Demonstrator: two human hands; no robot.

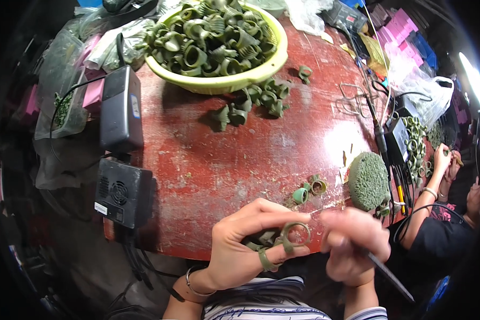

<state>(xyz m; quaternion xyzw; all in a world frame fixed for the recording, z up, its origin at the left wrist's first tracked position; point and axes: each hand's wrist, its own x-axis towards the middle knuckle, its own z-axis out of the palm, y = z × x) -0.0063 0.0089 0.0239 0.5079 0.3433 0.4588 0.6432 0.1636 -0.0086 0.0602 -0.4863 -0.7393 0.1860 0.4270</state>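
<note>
My left hand (234,242) is closed, with an olive-green ring (287,244) pinched upright between its fingertips and thumb. A second green ring (265,260) sits around the thumb, and more green pieces show partly inside the palm. Just to the right, my right hand (354,242) is smeared by motion, its fingers curled around a thin dark metal file-like tool (391,278) that sticks out toward the lower right. Beyond the hands lie a teal ring (301,196) and an olive ring (319,186) on the red table (213,160).
A yellow basin (213,82) heaped with green rings stands at the back, with several loose rings (269,96) before it. Right of my hands is a round, rough green block (368,181). Black power boxes (122,192) line the left edge. Another person's arm (429,186) is at right.
</note>
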